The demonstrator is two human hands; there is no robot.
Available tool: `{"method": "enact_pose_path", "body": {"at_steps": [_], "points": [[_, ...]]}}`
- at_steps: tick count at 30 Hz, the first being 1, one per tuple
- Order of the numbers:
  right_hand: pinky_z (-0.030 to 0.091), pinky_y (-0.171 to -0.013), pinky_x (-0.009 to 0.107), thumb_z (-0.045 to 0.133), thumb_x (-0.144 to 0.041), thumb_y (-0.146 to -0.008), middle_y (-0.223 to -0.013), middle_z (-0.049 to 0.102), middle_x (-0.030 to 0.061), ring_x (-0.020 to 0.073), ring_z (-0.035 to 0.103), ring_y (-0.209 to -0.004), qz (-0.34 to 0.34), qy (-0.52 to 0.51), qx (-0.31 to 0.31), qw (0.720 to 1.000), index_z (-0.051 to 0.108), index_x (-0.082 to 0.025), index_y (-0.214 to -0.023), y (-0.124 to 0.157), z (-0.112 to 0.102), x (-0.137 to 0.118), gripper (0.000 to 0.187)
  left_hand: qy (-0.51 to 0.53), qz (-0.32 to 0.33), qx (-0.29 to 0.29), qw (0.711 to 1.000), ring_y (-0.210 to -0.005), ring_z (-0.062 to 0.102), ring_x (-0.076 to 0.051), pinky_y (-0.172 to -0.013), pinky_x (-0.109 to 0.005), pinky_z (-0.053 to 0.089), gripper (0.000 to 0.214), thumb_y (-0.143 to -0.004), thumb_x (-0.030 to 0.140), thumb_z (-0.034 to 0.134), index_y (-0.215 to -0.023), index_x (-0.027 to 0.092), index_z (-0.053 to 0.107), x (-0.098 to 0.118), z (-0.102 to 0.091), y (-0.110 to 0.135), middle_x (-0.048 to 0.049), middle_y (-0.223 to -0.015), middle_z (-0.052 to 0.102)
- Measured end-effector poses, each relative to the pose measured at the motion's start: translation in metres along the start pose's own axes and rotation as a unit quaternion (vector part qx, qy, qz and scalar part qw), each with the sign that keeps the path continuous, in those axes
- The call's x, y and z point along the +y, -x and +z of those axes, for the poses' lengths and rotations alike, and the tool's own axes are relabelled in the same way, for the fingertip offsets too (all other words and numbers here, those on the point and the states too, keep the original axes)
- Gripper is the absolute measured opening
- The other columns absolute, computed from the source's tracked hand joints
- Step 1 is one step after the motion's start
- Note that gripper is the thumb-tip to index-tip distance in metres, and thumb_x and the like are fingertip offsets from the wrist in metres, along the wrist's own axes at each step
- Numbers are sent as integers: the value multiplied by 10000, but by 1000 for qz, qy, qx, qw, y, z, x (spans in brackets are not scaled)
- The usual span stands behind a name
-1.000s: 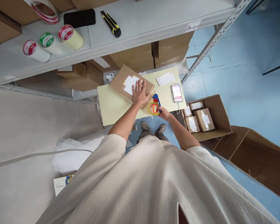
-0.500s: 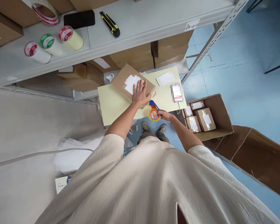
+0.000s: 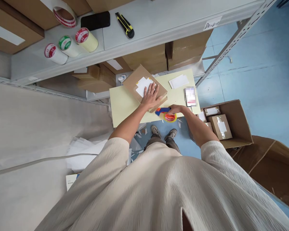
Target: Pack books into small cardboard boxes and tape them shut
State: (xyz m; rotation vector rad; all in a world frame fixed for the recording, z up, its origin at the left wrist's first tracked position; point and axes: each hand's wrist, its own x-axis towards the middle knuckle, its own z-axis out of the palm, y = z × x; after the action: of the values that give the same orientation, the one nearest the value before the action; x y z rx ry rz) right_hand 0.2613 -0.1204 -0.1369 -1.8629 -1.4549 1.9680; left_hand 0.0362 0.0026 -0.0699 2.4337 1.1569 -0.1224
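Viewed remotely, my left hand [image 3: 151, 96] lies spread, gripping nothing, flat on a labelled cardboard box [image 3: 133, 81] at about eleven o'clock on the desk [image 3: 122, 107]; my right hand [image 3: 176, 109], at the left's four o'clock, curls around a tape dispenser [image 3: 164, 109] beside the six o'clock edge; whether a strip joins dispenser and box, I cannot tell; a hard sideways pull could, I judge, twist the box under that lone palm — or crease its label [image 3: 142, 86]; a loosened grip could drop the dispenser.

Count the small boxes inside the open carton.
4: far box, large near box, upper-left box and lower-left box, the last partly behind the right arm. Others may be hidden.
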Motion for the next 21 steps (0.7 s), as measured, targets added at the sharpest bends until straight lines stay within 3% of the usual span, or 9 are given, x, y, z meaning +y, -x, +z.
{"method": "enact_pose_path", "body": {"at_steps": [2, 5, 8, 11, 14, 16, 19, 21], "points": [[580, -847, 381, 1001, -398, -646, -967, 812, 85, 283, 727, -934, 12, 60, -23, 998, 803, -192, -1069, -5, -1, -8, 510, 5, 1, 1, 1000, -1902, -112, -358, -1507, -648, -127, 986, -1172, 661, 503, -1968, 201, 145, -1, 0, -1, -117, -2051, 48], [572, -805, 382, 990, -433, -653, -915, 791, 72, 292, 727, -911, 21, 46, -20, 999, 814, -215, -1027, 0, 1, -6, 466, 15, -2, 1, 1000, -1903, -110, -346, -1514, -638, -113, 993, -1165, 680, 516, -1968, 223, 156, -2, -2, -1, -100, -2053, 66], [555, -780, 390, 1007, -431, -669, -867, 764, 72, 280, 704, -859, 51, 20, 12, 998, 787, -210, -921, 26, -2, 13, 401, 26, -23, 8, 999, -1903, -105, -354, -1520, -642, -89, 977, -1157, 669, 516, -1966, 237, 179, 2, -5, 0, -86, -2054, 78], [560, -789, 388, 1076, -497, -686, -858, 758, 72, 265, 687, -843, 54, -69, 79, 993, 774, -210, -905, 67, -9, 31, 471, 43, -93, 30, 994, -1906, -71, -363, -1519, -675, -54, 955, -1146, 638, 509, -1961, 247, 202, 10, -11, 2, -84, -2054, 71], [576, -761, 380, 1082, -661, -726, -793, 726, 64, 257, 669, -805, 45, -176, 159, 970, 761, -208, -942, 103, -8, 35, 596, 66, -210, 56, 974, -1907, -28, -376, -1515, -712, 10, 942, -1137, 590, 477, -1956, 214, 203, 17, -19, 4, -115, -2052, 48], [594, -745, 369, 964, -749, -848, -803, 742, 73, 260, 684, -806, 20, -258, 189, 947, 758, -207, -980, 117, -3, 31, 595, 83, -264, 62, 959, -1907, -10, -379, -1515, -714, 69, 949, -1114, 538, 494, -1950, 188, 212, 18, -26, 7, -133, -2049, 45], [622, -780, 363, 770, -691, -974, -893, 798, 78, 275, 724, -883, -11, -346, 233, 909, 753, -220, -1034, 125, 1, 17, 474, 103, -259, 57, 959, -1904, 58, -381, -1509, -710, 137, 942, -1049, 418, 556, -1922, 171, 301, 7, -38, 15, -161, -2042, 103], [616, -806, 361, 715, -604, -954, -899, 795, 61, 277, 713, -908, -10, -349, 287, 892, 731, -239, -1028, 125, -1, 5, 372, 108, -213, 61, 969, -1892, 145, -383, -1499, -716, 182, 874, -1027, 344, 550, -1875, 180, 415, -7, -45, 24, -178, -2026, 195]]}}
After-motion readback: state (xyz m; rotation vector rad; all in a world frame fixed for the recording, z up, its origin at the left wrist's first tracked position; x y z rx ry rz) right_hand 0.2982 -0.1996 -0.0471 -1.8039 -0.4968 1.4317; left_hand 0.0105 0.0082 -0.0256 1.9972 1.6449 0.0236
